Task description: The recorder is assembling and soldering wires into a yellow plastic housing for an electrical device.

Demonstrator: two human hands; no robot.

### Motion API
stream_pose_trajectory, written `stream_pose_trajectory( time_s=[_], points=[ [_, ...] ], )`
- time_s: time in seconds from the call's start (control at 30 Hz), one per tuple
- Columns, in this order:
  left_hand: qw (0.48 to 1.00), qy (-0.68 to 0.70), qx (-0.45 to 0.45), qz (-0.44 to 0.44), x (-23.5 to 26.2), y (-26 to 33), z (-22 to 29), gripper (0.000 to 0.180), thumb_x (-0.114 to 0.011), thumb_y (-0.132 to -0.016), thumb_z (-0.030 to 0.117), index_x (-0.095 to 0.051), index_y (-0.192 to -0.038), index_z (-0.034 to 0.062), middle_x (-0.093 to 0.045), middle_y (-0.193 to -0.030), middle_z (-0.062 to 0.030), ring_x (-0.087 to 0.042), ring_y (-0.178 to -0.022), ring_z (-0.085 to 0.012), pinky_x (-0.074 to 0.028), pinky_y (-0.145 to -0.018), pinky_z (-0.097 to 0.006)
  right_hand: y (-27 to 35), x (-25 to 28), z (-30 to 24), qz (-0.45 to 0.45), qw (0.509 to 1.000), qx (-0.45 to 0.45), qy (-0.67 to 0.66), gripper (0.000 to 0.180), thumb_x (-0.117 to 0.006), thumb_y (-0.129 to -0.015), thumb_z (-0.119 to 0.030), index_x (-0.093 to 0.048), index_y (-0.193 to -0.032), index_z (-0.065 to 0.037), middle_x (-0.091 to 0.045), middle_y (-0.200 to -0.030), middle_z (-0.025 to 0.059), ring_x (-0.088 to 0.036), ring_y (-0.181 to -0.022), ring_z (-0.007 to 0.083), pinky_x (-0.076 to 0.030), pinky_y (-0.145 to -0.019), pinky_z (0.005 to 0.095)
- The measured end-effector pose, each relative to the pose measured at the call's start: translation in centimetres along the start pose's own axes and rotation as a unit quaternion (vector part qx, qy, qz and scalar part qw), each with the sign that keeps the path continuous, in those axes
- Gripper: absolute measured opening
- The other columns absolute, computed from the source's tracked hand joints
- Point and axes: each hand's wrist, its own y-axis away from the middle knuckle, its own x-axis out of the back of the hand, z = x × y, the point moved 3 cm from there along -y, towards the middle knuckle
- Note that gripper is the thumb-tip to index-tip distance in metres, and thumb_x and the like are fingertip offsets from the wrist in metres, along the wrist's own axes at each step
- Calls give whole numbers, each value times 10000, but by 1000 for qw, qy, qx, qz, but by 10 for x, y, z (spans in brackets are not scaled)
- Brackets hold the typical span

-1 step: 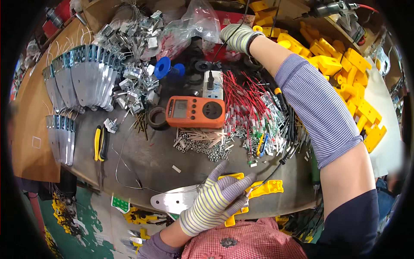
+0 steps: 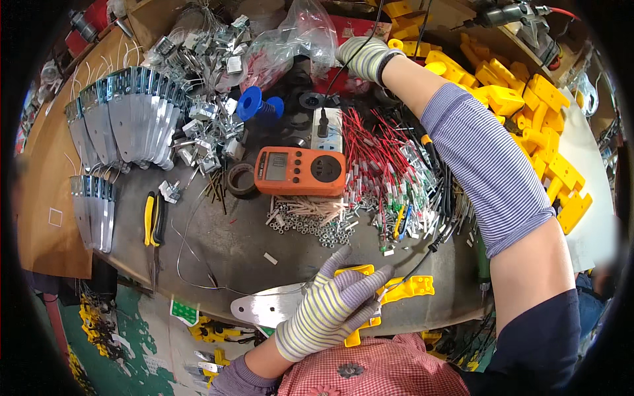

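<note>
My left hand (image 2: 333, 300), in a striped glove, lies with fingers stretched over a yellow plastic housing (image 2: 409, 288) at the table's front edge. Beside its wrist a pale metal plate (image 2: 264, 307) with holes sticks out to the left, partly under the hand. A dark cable (image 2: 416, 267) runs into the housing near the fingertips. My right hand (image 2: 365, 58), gloved alike, is stretched to the far side of the table, at a red box (image 2: 356, 28) beside a clear plastic bag (image 2: 307, 36). A black cord passes across this hand; its fingertips are hidden.
An orange meter (image 2: 300, 171) stands mid-table by a white power strip (image 2: 328, 135). Nuts (image 2: 317, 231), red-wired parts (image 2: 389, 171) and yellow housings (image 2: 528, 112) lie in heaps. Metal plates (image 2: 135, 119), yellow-black pliers (image 2: 154, 221) and a blue spool (image 2: 251, 103) are on the left.
</note>
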Motion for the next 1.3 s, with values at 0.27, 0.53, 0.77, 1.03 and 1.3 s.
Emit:
stream_pose_trajectory(
  time_s=[0.27,0.53,0.77,1.03,1.3],
  points=[
    [1000,-12,11,-1,2,3,-1,635,-824,-791,160,-576,-1373,100,-647,-831,14,-674,-819,-169,-301,-1187,-543,-8,-10,1,-7,984,-1,-179,362,-507,-965,-289,-652,-1022,38,-672,-773,182,-677,-580,274,-574,-527,438],
    [999,-18,38,1,7,10,-4,585,-798,-819,197,-595,-1357,84,-640,-859,6,-682,-847,-176,-300,-1185,-542,6,0,-12,79,970,140,-184,341,-685,-919,-412,-748,-946,-78,-655,-754,48,-580,-609,175,-494,-578,350],
    [998,-33,-12,-46,-1,2,-4,543,-771,-854,215,-597,-1347,68,-664,-875,-9,-686,-858,-219,-295,-1181,-541,22,-1,23,55,992,100,-44,279,-718,-875,-141,-709,-1140,-55,-742,-1004,85,-699,-892,240,-567,-796,368],
    [1000,1,-22,-19,0,3,-5,589,-795,-817,175,-585,-1360,85,-672,-821,8,-683,-828,-197,-297,-1179,-521,178,51,12,252,953,168,9,258,-726,-859,-150,-689,-1098,-62,-701,-1038,130,-663,-981,348,-538,-860,414],
    [998,-58,7,27,7,1,2,626,-786,-779,108,-589,-1372,88,-648,-796,18,-659,-796,-178,-311,-1182,-501,345,12,-81,15,900,200,-388,201,-705,-877,-188,-688,-1033,-64,-681,-921,124,-672,-860,340,-543,-791,412]
  ],
)
